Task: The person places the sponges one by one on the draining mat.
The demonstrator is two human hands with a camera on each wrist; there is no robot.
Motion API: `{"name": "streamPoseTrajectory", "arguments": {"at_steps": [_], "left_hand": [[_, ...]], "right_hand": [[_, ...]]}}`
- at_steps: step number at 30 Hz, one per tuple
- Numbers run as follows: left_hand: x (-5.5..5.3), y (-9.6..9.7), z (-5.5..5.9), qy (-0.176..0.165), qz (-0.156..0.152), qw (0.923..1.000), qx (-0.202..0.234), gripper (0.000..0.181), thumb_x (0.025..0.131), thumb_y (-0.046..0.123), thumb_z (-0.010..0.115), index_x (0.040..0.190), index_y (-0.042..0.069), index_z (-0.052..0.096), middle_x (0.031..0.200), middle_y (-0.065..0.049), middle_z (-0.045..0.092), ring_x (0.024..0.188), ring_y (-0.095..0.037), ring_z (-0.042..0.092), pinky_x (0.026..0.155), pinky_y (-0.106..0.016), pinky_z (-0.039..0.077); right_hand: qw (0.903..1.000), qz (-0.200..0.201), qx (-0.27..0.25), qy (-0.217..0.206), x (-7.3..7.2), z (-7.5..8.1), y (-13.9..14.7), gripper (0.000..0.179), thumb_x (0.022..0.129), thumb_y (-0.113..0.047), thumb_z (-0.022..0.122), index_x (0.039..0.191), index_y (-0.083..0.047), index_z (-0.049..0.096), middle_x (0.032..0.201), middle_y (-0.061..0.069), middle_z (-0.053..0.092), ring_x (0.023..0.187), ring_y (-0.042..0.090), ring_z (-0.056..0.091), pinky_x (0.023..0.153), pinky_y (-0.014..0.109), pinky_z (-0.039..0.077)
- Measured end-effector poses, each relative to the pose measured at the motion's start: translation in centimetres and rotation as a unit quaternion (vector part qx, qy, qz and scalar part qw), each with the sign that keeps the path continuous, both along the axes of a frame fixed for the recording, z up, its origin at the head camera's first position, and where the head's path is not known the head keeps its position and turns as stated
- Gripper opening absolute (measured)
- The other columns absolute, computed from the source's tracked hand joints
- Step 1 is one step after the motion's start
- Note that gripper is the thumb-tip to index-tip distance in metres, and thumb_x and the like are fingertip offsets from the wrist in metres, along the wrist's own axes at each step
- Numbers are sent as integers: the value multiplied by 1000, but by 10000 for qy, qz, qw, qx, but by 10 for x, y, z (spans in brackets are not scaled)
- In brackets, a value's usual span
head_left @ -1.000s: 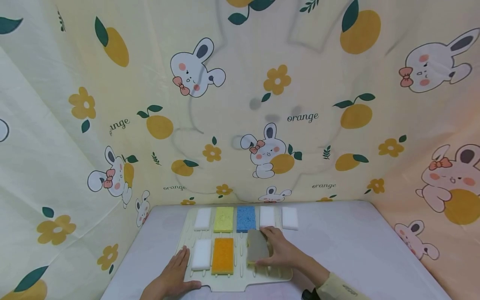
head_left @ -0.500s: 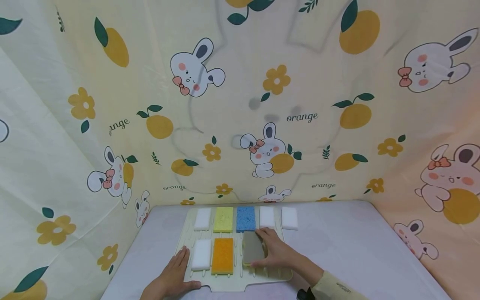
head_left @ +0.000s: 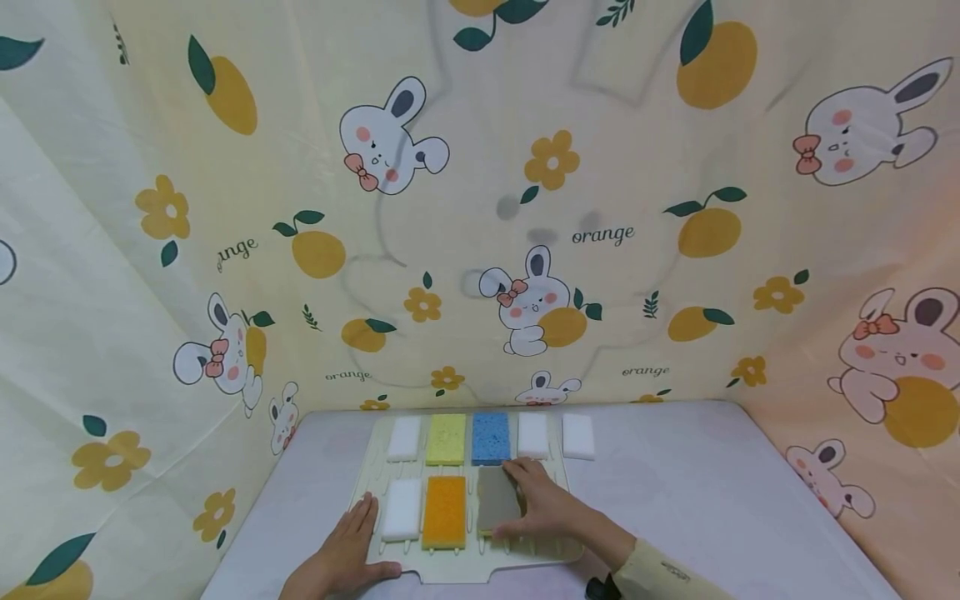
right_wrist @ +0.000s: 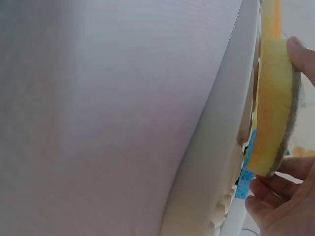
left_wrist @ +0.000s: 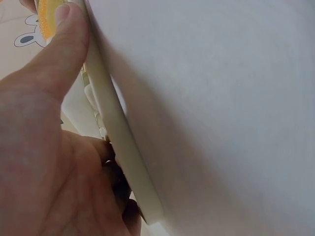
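Observation:
A cream drying tray (head_left: 450, 571) with raised ribs lies flat on the table. My left hand (head_left: 341, 546) rests at its near left corner, fingers straight along the left edge and thumb at the front edge. My right hand (head_left: 551, 504) pinches a scouring sponge (head_left: 498, 498), grey on top and yellow below, between thumb and fingertips. In the right wrist view the sponge (right_wrist: 273, 108) shows a thick yellow side, close over the tray's ribs. Left of it lies an orange sponge (head_left: 445, 512), with a white sponge (head_left: 402, 508) beyond, beside my left fingers.
Along the tray's back row lie a white sponge (head_left: 404, 437), a yellow sponge (head_left: 447, 439), a blue sponge (head_left: 491, 439) and another white sponge (head_left: 533, 436). One more white sponge (head_left: 578, 437) lies off the tray's right edge. A printed curtain (head_left: 480, 208) encloses the table.
My right hand has moved left across the tray with the grey-topped scouring sponge, bringing it closer to the orange sponge. My left hand has kept its place at the corner.

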State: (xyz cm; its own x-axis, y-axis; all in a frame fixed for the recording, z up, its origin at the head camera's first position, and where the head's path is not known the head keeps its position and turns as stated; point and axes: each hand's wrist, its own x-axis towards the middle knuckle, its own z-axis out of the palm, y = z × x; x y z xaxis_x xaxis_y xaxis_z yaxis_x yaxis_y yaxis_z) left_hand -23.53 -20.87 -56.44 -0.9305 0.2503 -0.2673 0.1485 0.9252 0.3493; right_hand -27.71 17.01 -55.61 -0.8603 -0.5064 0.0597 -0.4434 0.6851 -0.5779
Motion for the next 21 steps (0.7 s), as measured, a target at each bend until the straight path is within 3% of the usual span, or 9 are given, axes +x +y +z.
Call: {"name": "streamPoseTrajectory", "arguments": {"at_steps": [21], "left_hand": [[0,2,0,-103,89,9999,-4,130,80,71,83,164,-10,28,173,-30,22,160,-46,23,131,-62,18]], "right_hand": [[9995,10,282,-163,2,2,-8,121,79,-67,88,164,1,37,162,19,42,140,33,45,114,58,49]]}}
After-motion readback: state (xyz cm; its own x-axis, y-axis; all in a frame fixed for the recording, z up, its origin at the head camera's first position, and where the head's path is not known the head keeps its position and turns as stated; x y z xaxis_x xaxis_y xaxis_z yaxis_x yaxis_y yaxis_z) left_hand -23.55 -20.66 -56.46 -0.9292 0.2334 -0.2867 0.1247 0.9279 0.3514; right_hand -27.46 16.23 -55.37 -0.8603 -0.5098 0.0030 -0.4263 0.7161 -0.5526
